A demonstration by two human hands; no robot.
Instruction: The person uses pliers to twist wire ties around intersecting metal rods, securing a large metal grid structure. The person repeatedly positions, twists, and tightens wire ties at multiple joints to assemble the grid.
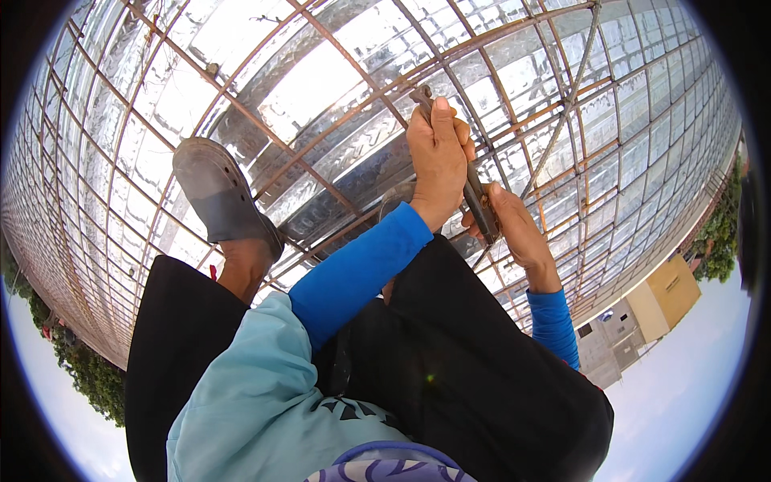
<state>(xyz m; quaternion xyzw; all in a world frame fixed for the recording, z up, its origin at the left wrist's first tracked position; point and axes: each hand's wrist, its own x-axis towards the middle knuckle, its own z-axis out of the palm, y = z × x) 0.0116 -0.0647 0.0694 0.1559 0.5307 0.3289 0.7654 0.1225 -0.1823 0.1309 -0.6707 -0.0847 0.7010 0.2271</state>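
My left hand [438,165], in a blue sleeve, is closed round a dark metal bar tool [477,201] with a hooked-looking upper end. The tool slants down to the right, just above a grid of rusty steel rebar [321,36]. At its lower end my right hand [518,229] is closed, with the thumb on the near side and fingertips showing beyond the bar. Whether those fingers also pinch something small is unclear. The tool's exact kind cannot be made out.
Beneath the rebar lies shiny silver corrugated decking [313,84]. My left foot, in a dark clog [221,189], stands on the grid; the other foot is mostly hidden behind my arm. A thicker bar [554,128] crosses at the right. Buildings [662,297] and trees stand beyond the edge.
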